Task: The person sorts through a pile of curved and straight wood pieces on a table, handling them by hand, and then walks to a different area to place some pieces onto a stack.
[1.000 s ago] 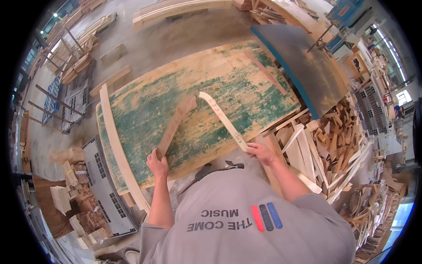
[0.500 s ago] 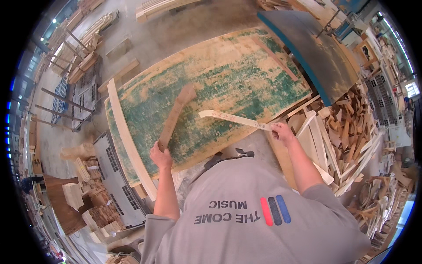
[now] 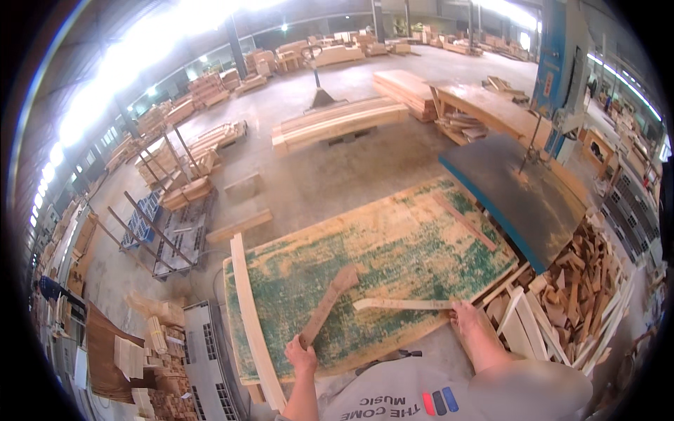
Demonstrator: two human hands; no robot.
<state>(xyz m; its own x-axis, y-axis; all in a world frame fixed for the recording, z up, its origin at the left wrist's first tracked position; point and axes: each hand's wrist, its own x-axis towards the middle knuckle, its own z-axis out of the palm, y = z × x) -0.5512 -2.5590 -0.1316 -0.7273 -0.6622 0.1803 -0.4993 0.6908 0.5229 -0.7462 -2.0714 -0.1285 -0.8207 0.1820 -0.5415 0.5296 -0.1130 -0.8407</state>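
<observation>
My left hand (image 3: pixel 300 353) is closed round the lower end of a brown bent wooden piece (image 3: pixel 327 306), whose wider, angled end points away from me. In my right hand (image 3: pixel 465 319), the fingers pinch the right end of a pale, narrow wooden template strip (image 3: pixel 404 304) with a bent tip and faint markings. Both pieces are over a worn green-and-tan tabletop (image 3: pixel 421 245), their free ends close together. Whether either one touches the top, I cannot tell. A long pale board (image 3: pixel 249 302) lies along the table's left edge.
A thin reddish strip (image 3: pixel 465 222) lies at the table's far right. Beyond it stands a dark machine table (image 3: pixel 512 189) with a blue edge, below a band saw (image 3: pixel 551 77). Wood offcuts (image 3: pixel 576 281) are heaped at right. Stacked boards (image 3: pixel 340 123) lie ahead.
The view has tilted up, bringing more of the workshop floor into sight. Both hands keep their wooden pieces, and the pale strip now lies nearly level across the picture.
</observation>
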